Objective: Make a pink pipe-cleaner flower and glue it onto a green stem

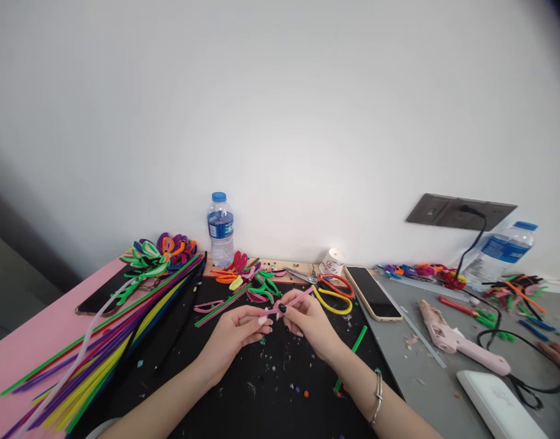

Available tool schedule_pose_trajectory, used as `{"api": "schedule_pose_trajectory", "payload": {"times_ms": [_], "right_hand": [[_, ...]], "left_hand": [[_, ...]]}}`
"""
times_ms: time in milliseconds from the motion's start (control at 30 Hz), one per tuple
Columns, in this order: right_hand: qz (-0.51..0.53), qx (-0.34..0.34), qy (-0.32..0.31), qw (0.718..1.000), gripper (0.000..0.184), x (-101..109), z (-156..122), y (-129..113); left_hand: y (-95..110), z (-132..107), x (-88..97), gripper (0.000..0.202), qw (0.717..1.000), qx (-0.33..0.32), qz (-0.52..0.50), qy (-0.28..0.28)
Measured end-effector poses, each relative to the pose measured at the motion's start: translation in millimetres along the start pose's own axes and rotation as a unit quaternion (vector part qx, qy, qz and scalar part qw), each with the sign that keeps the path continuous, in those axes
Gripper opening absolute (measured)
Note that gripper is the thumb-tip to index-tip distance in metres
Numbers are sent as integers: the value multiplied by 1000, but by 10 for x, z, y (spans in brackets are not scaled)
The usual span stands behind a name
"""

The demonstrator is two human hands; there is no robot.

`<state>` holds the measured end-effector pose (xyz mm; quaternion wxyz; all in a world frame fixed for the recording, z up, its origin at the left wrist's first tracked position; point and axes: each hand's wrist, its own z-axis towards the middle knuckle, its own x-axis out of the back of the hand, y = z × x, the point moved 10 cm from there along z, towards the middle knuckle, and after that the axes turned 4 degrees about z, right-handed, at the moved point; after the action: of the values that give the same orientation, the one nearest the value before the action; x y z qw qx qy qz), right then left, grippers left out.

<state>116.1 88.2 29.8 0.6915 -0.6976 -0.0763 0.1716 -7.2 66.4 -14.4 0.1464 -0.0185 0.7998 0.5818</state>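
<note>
Between both hands is a pink pipe cleaner (302, 297), its free end sticking out up and to the right. My left hand (245, 326) pinches one part of it between thumb and fingers. My right hand (307, 320), with dark nail polish, pinches it close beside the left fingertips. Just beyond the hands lie scissors (333, 293) with red and yellow handles, green pipe cleaner loops (265, 285) and a pink loop (208, 306). A green pipe cleaner piece (351, 358) rests by my right forearm. The pipe cleaner's part inside the fingers is mostly hidden.
Long coloured pipe cleaners (119, 347) spread at left, near a dark phone (101, 296). A water bottle (221, 231), paper cup (332, 263) and phone (373, 292) stand or lie toward the wall. At right are a pink glue gun (462, 347), its cord, and another person's hand (558, 355).
</note>
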Motion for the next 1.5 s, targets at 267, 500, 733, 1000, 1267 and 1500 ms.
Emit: {"api": "schedule_pose_trajectory", "payload": {"times_ms": [267,500,733,1000,1267,1500], "right_hand": [[-47,9,21,999,19,70,-62,72],[-73,14,-8,997,12,-43,-95,91],[-78,9,26,997,15,15,-87,164],[-52,5,34,998,20,-106,-127,183],[-58,14,37,998,19,-153,-176,142],[-123,32,61,990,16,28,-141,85]], "left_hand": [[123,-45,-188,20,975,-56,204,-74],[151,-96,-219,19,925,-111,358,-70],[138,-89,-194,24,941,-108,312,-77],[319,-60,-31,25,974,-142,179,1],[294,-31,14,21,977,-144,156,7],[495,-76,39,21,941,-208,267,21]]}}
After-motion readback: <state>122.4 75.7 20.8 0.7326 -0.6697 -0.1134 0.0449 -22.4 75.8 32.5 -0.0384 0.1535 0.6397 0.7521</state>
